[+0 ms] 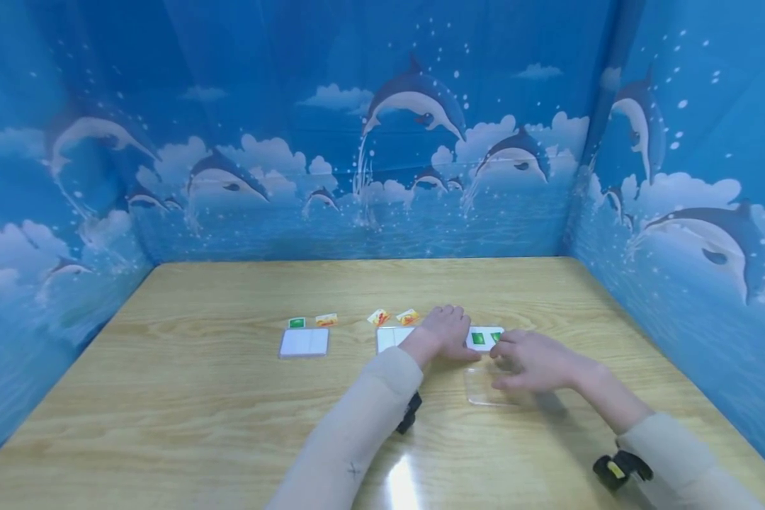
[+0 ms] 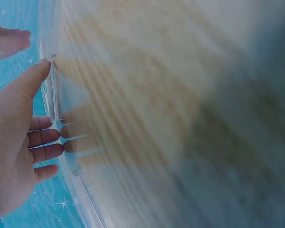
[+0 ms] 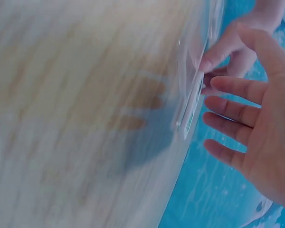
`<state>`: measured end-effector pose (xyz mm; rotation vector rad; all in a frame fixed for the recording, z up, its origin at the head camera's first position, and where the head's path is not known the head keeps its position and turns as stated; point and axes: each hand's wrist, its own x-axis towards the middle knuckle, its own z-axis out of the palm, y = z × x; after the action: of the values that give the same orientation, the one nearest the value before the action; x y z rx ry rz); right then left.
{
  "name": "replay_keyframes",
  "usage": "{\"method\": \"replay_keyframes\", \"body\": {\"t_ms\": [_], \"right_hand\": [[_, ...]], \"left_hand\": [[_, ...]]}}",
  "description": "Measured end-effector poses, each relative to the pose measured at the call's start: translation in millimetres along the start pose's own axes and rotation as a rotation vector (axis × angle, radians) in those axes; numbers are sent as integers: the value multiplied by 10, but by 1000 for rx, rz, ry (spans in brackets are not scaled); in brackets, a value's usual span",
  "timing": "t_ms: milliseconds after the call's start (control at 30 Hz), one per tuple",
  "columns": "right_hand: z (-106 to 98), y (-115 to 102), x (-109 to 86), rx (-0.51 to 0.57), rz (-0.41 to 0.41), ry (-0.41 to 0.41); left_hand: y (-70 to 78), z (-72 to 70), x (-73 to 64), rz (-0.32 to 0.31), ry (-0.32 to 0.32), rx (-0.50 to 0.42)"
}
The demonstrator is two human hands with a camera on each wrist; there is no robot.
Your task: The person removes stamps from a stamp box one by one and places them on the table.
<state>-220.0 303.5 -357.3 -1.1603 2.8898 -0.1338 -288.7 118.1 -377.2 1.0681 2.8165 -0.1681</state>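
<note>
My left hand [image 1: 448, 333] lies across the left part of a flat white tray [image 1: 491, 330] with green pictures in it; its thumb is at the near edge and its fingers reach the far side. In the right wrist view, the left thumb [image 3: 213, 58] grips the tray's rim. My right hand [image 1: 535, 361] hovers over the tray's right end with fingers spread and nothing between them. Below it on the table lies a clear plastic cover [image 1: 481, 389]. The right fingers [image 3: 230, 111] look relaxed beside the tray in the right wrist view.
A second white tray [image 1: 385, 338] lies partly behind my left forearm, and a third white tray [image 1: 304, 343] is at left. Small orange picture cards [image 1: 326, 320] and a green card [image 1: 297, 322] lie beyond them. Dolphin-printed curtains [image 1: 261, 212] enclose the wooden table [image 1: 197, 397].
</note>
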Motion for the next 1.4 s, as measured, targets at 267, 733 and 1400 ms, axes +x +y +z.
{"method": "replay_keyframes", "body": {"t_ms": [267, 733, 1400], "right_hand": [[-44, 218, 12, 157, 151, 51], [-35, 471, 70, 347, 241, 167], [65, 630, 206, 529, 403, 80]], "left_hand": [[-17, 9, 17, 4, -9, 52], [-21, 8, 16, 3, -27, 53], [-31, -10, -3, 6, -30, 36]]}}
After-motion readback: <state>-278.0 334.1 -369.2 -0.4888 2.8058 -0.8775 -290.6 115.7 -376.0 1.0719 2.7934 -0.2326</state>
